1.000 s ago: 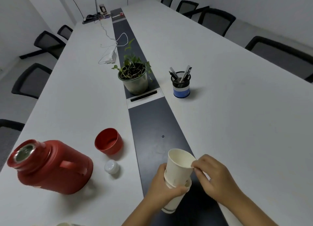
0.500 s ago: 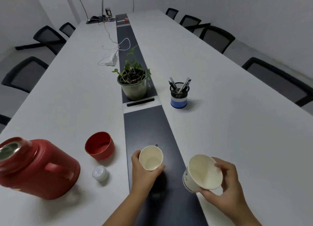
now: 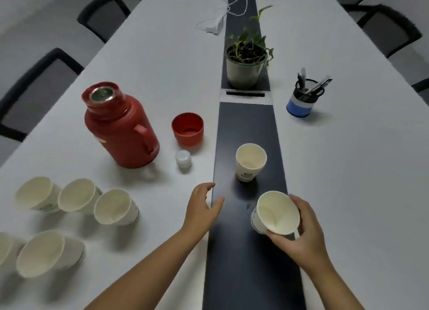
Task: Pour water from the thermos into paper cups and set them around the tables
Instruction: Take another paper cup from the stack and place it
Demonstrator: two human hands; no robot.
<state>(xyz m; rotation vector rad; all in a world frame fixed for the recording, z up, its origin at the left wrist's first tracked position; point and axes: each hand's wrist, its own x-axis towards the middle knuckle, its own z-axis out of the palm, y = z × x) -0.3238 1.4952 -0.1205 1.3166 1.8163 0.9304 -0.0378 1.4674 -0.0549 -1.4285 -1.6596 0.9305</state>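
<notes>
Thermos (image 3: 120, 128), red with its steel mouth uncovered, stands in the upper left of the frame on the white table (image 3: 348, 170), its red lid cup (image 3: 188, 129) and small white stopper (image 3: 183, 158) just to its right. Half a second ago the left hand (image 3: 202, 208) was gripping a paper cup over the dark centre strip (image 3: 246, 263); now that cup (image 3: 250, 162) stands upright on the strip by itself, and the left hand sits below and to the left of it, fingers loosely spread and holding nothing. The right hand (image 3: 301, 230) is wrapped around a second cup (image 3: 275, 213), tilted so that its dry inside faces the camera, at the lower centre-right of the frame. The view has also swung left, bringing a group of cups into sight at the lower left. By the look of it, the nested cups have been separated and one is placed ready for filling; no water shows in any cup, so pouring seems not yet begun. Counted: one thermos, one lid cup, one stopper; two cups near the hands; four whole cups in the lower-left group (image 3: 69, 207) plus part of a fifth cut off at the left edge, so at least seven paper cups. Further up the frame stand one potted plant (image 3: 246, 63) and one pen holder (image 3: 301, 98).
</notes>
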